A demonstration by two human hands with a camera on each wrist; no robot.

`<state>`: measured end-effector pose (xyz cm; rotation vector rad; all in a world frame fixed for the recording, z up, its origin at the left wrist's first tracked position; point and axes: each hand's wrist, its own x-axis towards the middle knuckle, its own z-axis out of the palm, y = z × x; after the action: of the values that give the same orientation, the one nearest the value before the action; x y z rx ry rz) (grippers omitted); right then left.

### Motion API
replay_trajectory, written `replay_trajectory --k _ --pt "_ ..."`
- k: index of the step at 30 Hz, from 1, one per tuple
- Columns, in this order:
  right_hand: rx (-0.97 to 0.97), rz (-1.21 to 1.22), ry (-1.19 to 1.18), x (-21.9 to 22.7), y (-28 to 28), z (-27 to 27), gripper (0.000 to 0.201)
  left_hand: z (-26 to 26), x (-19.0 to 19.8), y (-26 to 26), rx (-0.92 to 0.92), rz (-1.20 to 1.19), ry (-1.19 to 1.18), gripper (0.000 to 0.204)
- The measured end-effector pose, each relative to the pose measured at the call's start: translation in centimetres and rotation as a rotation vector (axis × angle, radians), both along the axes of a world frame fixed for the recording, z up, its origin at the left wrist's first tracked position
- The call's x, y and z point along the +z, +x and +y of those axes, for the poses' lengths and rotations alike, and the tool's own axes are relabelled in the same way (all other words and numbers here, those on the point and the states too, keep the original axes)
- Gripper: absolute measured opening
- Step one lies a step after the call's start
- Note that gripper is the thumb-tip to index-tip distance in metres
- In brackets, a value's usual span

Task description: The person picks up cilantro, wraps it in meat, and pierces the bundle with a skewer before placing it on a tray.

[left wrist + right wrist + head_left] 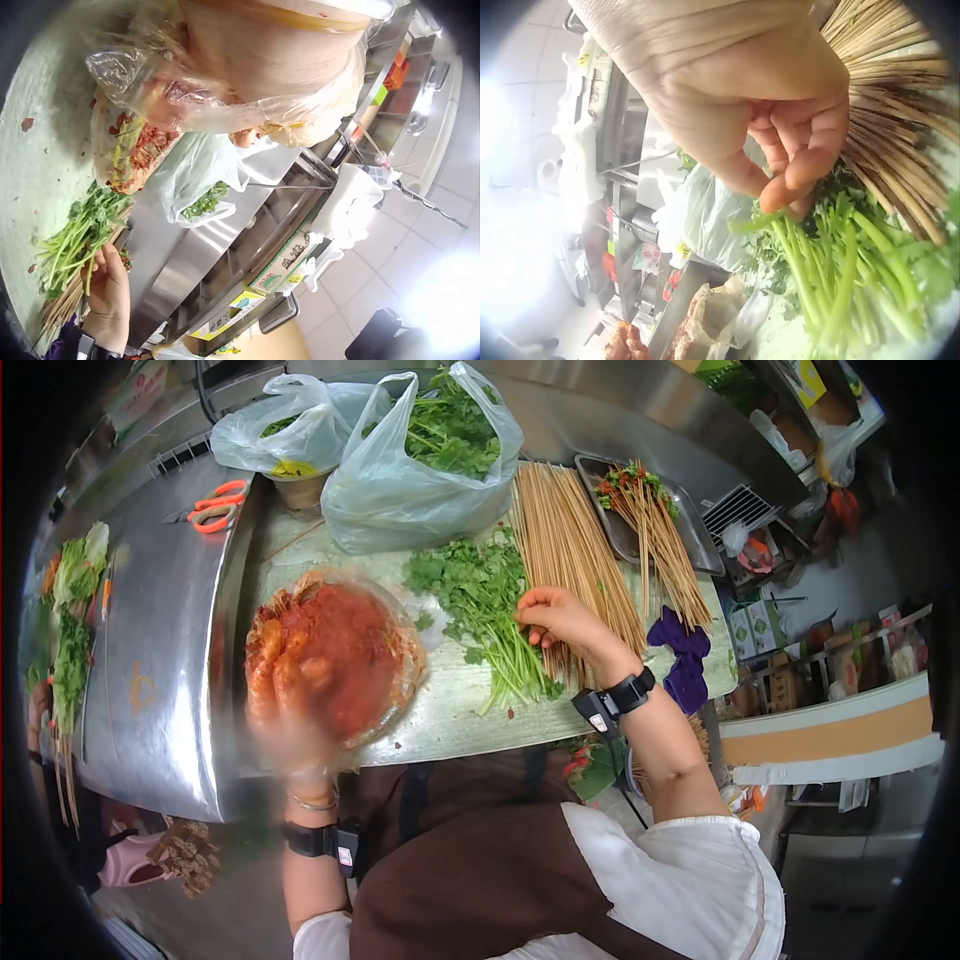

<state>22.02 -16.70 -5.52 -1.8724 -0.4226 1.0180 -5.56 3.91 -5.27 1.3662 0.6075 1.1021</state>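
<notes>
Steel counter (160, 690) bears skewers (575, 550); leafy green cilantro (480, 600) lies loose; right hand (560, 622) pinches a stem; left hand (285, 700), blurred, grip unclear.

**The pale green worktop and its load**

On the worktop (440, 705) lie a bowl of red marinated meat (335, 655), loose coriander (480, 600), a row of bamboo skewers (570, 550), two plastic bags (400, 480), a metal tray (620, 530) and a purple cloth (683, 655).

left hand (290, 695): motion blurred over the red meat bowl (395, 622), grip unclear
box labels (289, 262): too small to read
skewers (885, 67): cut by frame edge
</notes>
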Motion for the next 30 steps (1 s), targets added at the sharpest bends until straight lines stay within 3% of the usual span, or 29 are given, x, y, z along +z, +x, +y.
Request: replay_trajectory --k 3,5,6,8,10,13,14,17,20,21,22,24,26,30 --pt "-0.015 -0.160 0.025 0.3 -0.8 -0.1 0.014 0.5 -0.9 0.1 0.082 0.100 0.260 0.032" --pt "0.013 -0.575 0.125 -0.1 -1.2 -0.3 0.013 0.5 -1.3 0.1 0.078 0.079 0.266 0.032" --pt "0.032 -0.783 0.179 0.1 -1.5 -0.1 0.013 0.2 -0.6 0.2 0.046 0.006 0.150 0.032" --pt "0.113 -0.691 0.082 1.0 -2.9 0.1 0.013 -0.4 0.5 0.3 -0.020 -0.105 -0.057 0.032" --pt "0.185 -0.699 0.010 1.4 -4.5 0.7 0.013 -0.6 0.6 0.3 -0.010 -0.107 -0.069 0.032" --pt "0.385 -1.198 -0.284 -0.4 -5.5 1.9 0.014 -0.7 0.8 0.5 0.006 -0.097 -0.066 0.032" --pt "0.356 -1.220 -0.288 -1.3 -5.4 2.4 0.018 -0.6 0.9 0.5 0.013 -0.090 -0.059 0.032" --pt "0.278 -0.863 -0.167 -1.2 -4.6 2.8 0.017 -0.3 0.7 0.3 0.014 -0.039 -0.011 0.031" --pt "0.085 -0.102 0.143 -0.4 -3.1 1.8 0.015 -0.1 0.3 0.2 0.019 -0.044 -0.039 0.030" --pt "0.041 -0.030 0.226 0.3 -2.8 1.5 0.014 -0.2 0.2 0.3 0.027 -0.043 -0.046 0.030" --pt "-0.005 0.042 0.309 1.4 -2.7 1.2 0.014 0.2 -0.2 0.4 0.070 0.025 0.120 0.030" --pt "-0.081 0.103 0.401 3.0 -2.6 0.8 0.014 0.0 0.3 0.3 0.021 0.026 0.067 0.030" --pt "-0.084 0.057 0.345 2.6 -2.0 0.6 0.015 0.5 -0.4 0.0 0.034 0.048 0.122 0.030" --pt "0.017 0.043 0.224 2.4 -4.5 2.2 0.018 0.0 0.2 0.0 -0.026 -0.035 -0.039 0.030"
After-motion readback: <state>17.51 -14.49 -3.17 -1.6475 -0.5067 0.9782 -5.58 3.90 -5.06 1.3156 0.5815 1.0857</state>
